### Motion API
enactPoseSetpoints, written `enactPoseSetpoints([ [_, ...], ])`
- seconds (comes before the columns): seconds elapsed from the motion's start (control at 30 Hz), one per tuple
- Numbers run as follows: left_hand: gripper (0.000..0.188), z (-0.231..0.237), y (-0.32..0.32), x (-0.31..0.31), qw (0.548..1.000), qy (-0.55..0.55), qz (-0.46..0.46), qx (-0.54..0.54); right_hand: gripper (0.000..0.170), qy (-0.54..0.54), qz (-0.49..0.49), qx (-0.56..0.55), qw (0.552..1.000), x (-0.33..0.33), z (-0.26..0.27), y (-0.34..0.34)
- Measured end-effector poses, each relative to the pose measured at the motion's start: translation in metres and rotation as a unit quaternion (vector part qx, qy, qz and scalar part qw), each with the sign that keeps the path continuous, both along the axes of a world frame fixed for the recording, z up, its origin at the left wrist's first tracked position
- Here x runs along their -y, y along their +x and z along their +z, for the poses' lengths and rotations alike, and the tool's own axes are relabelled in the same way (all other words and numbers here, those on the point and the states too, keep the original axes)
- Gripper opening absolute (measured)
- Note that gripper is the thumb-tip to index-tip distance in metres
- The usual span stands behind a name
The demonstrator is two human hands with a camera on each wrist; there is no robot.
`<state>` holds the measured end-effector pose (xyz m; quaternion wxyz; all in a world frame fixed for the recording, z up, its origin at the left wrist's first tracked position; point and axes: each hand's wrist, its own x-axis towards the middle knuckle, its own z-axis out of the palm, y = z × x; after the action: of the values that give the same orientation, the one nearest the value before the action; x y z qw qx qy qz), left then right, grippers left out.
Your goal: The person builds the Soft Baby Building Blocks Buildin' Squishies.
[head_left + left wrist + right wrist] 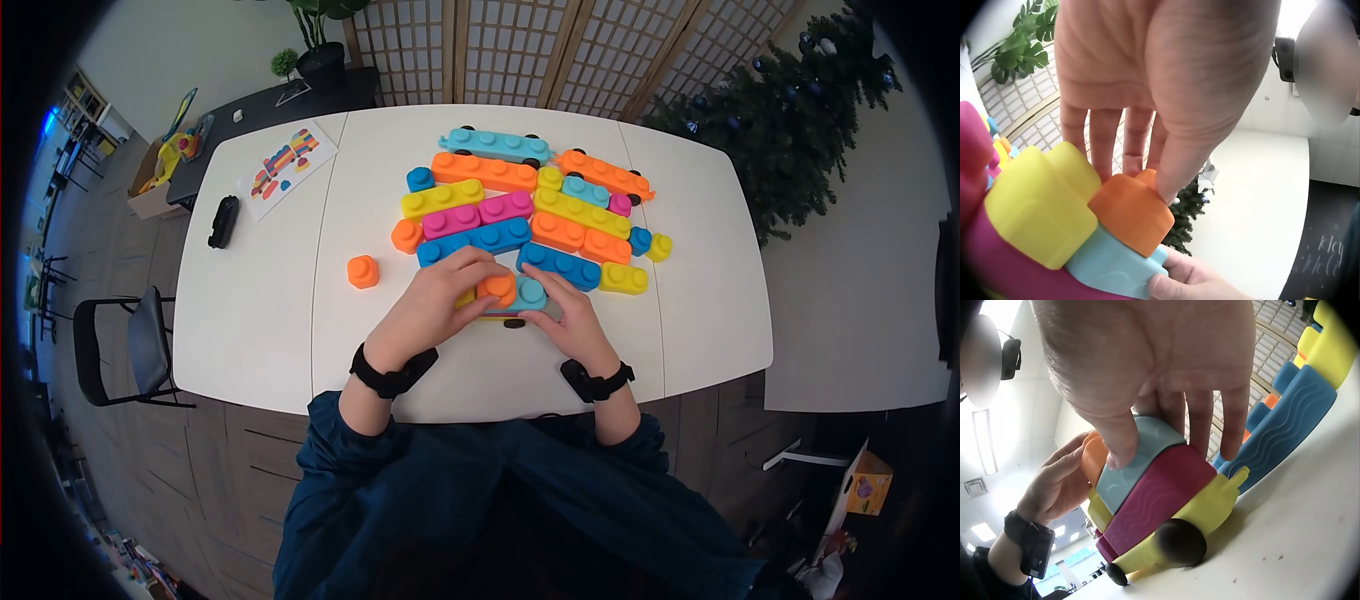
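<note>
Head view, left to right: one orange block (363,271) stands alone on the white surface (250,330), then the left hand (432,302) pinches another orange block (497,290) atop a light-blue block (532,293). Nearer the blue bar (558,266), the right hand (576,322) pinches the light-blue block's other end, apparently because the stack's wheeled yellow base (1210,505) could roll.

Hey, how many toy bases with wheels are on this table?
3: a light blue base and an orange base at the far side, and a yellow base under the stack between the left hand and right hand. Another may be hidden.
</note>
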<state>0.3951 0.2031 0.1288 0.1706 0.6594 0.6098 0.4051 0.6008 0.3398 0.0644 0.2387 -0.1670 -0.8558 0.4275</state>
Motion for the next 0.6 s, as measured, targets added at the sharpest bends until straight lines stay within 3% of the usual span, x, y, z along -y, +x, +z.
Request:
enactPoseSetpoints([
  [0.2, 0.043, 0.002, -0.003, 0.004, 0.999, -0.031, -0.007, 0.011, 0.065, 0.002, 0.001, -0.002, 1.0, 0.0, 0.002, 0.0],
  [0.3, 0.048, -0.003, -0.018, 0.014, 0.999, 0.028, 0.027, 0.0, 0.065, 0.002, 0.004, 0.0, 1.0, -0.002, 0.002, 0.001],
  [0.37, 0.057, -0.016, -0.042, 0.025, 0.992, 0.024, 0.122, -0.03, 0.065, -0.001, 0.002, 0.003, 1.0, -0.002, 0.001, 0.001],
  [0.4, 0.057, -0.024, -0.053, 0.03, 0.992, 0.024, 0.121, -0.03, 0.065, -0.001, 0.002, 0.004, 1.0, -0.002, 0.001, 0.002],
  [0.47, 0.061, -0.043, -0.076, 0.04, 0.968, -0.021, 0.236, -0.086, 0.065, -0.002, 0.002, 0.004, 1.0, -0.001, 0.001, 0.002],
  [0.6, 0.06, -0.073, -0.103, 0.062, 0.948, -0.109, 0.284, -0.097, 0.066, -0.006, 0.002, 0.006, 1.0, -0.002, -0.002, 0.001],
])
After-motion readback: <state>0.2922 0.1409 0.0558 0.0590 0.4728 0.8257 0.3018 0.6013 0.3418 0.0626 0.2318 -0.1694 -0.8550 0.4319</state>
